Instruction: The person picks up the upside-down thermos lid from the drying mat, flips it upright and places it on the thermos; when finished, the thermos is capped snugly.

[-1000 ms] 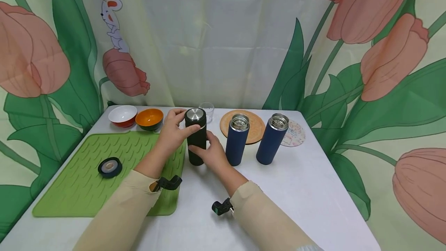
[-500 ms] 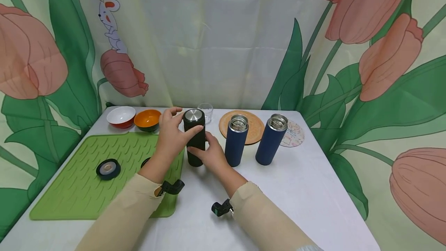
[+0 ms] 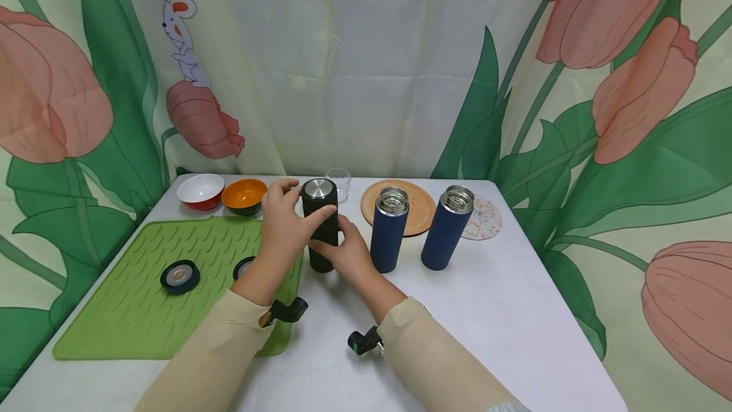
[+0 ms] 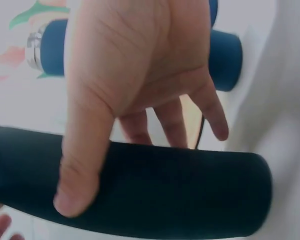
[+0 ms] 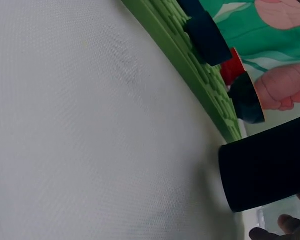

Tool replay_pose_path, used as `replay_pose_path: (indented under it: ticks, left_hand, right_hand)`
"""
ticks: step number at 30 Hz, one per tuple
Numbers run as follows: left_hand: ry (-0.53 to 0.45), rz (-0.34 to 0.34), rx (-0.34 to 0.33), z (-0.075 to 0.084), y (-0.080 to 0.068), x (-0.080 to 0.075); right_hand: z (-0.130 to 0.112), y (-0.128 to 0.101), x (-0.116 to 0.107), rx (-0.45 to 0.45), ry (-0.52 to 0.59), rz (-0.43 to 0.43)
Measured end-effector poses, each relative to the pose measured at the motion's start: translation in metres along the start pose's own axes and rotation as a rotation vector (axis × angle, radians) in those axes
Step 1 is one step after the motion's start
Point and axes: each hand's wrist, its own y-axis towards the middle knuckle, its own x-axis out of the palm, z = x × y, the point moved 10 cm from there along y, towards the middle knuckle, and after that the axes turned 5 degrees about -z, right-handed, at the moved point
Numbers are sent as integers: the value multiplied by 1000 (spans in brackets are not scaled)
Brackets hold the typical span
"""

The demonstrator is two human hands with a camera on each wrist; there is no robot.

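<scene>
A black thermos (image 3: 320, 224) with a brushed-metal disc on its lid (image 3: 319, 189) stands upright on the white table. My left hand (image 3: 284, 224) is at its upper part, the thumb across the front just below the lid and the other fingers bent on the left side. The right hand (image 3: 353, 250) grips the body lower down; the left wrist view shows its thumb lying across the thermos and its fingers behind. Two blue thermoses, one nearer (image 3: 389, 234) and one farther right (image 3: 447, 229), stand lidless with steel necks showing.
Two dark lids, one in full view (image 3: 180, 276) and one partly behind the left wrist (image 3: 243, 267), lie on a green mat (image 3: 126, 310). Behind are a white-and-red bowl (image 3: 201, 191), an orange bowl (image 3: 244, 194), a glass (image 3: 340, 182), a wooden board (image 3: 420, 199) and a patterned disc (image 3: 483, 220).
My left hand has turned around the top of the black thermos, its fingers drawing back leftward while the thumb stays in front. The second lid has come into view. The right hand keeps its grip.
</scene>
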Motion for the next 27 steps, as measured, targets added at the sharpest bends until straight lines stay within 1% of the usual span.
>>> replay_pose_path:
  ticks: [2,4,6,7,9,11,12,13,14,15,16,17,19,20,21,22,23,24,25,26,27]
  left_hand:
    - [-106,-66,-21,-8,2,5]
    - [-193,-143,-29,-15,6,9]
    - [-263,-245,-17,-21,13,14]
    - [-296,-308,-7,-23,17,16]
    - [-338,-453,15,-26,24,21]
    - [-361,-590,21,-29,29,25]
    - [-361,-634,23,-30,30,26]
    - [-344,-653,19,-30,31,25]
    - [-306,-638,12,-29,31,23]
    - [-252,-586,-5,-28,31,18]
    - [-186,-500,-18,-26,30,12]
    - [-109,-393,-26,-21,29,3]
    - [61,-187,-60,-9,20,-13]
    - [148,-110,-90,-2,15,-18]
    - [223,-58,-115,4,10,-22]
    - [287,-27,-126,10,8,-23]
    - [341,-21,-131,16,6,-22]
    - [383,-30,-138,19,6,-19]
    - [408,-42,-147,20,6,-17]
    - [412,-52,-151,19,7,-15]
    - [392,-53,-144,18,7,-14]
  right_hand:
    - [0,-1,0,-3,9,-4]
    - [0,-1,0,-1,7,-7]
    - [0,-1,1,2,2,-12]
    - [0,0,1,7,-1,-14]
    - [1,0,1,15,-1,-16]
    - [2,0,1,26,-1,-17]
    - [3,0,2,32,-2,-17]
    - [3,-1,2,36,-4,-16]
    - [3,-2,2,36,-4,-17]
    - [3,-2,3,34,-6,-20]
    - [3,-2,4,29,-6,-23]
    - [2,-2,5,26,-8,-25]
    - [1,-2,6,15,-6,-30]
    - [0,-2,6,11,-4,-34]
    - [-1,-2,5,9,-5,-34]
    - [-1,-1,4,7,-4,-32]
    - [-2,-1,3,7,-3,-28]
    - [-2,0,2,7,-1,-26]
    - [-2,0,1,4,-1,-26]
    - [-2,0,1,5,-5,-23]
    - [-2,0,1,4,-10,-22]
